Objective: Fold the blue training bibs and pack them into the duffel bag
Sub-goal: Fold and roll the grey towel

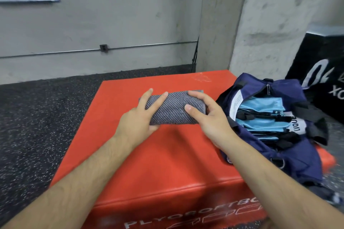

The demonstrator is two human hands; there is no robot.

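Note:
A grey ribbed towel [172, 108], folded into a thick bundle, lies on the red plyo box [167, 154]. My left hand [138, 117] grips its left end, fingers spread over the top and thumb underneath at the near edge. My right hand [206, 115] holds its right end, thumb on top and fingers curled over the far side. To the right sits the open navy duffel bag [260, 158] on the box's right edge. Inside it lie several folded light-blue bibs [260, 113] with black straps, stacked in a row.
A black plyo box [323, 83] with white lettering stands behind the bag at the right. Dark speckled rubber floor [41, 126] spreads to the left. Concrete walls and a pillar [270, 24] rise behind the box.

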